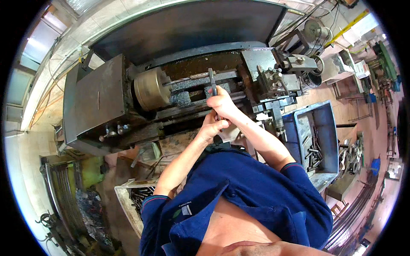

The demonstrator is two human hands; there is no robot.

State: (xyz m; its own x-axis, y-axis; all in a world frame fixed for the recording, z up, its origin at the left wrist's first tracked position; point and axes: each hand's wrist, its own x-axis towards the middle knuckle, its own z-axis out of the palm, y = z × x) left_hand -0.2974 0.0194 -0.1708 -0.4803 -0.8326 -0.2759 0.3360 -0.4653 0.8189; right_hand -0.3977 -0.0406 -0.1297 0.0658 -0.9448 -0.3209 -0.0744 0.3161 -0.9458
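Both my hands are on one long, flat, dark metal tool (212, 79), held upright in the picture over the bed of a lathe (194, 102). My right hand (222, 102) grips it around the middle. Closer to my body, my left hand (210, 129) is closed at its lower end, thumb across it; the fingers hide much of that end. The tool's far tip is beside a thin metal rod (188, 78) that sticks out of the round brass-coloured chuck (151, 88). I cannot tell whether tip and rod touch.
Right of my hands is the lathe carriage with its tool post (273, 81). A blue bin (331, 141) with metal pieces stands at my right. A tray (124, 192) of small parts is at lower left. The grey headstock (96, 98) stands left; metal chips lie on the bed.
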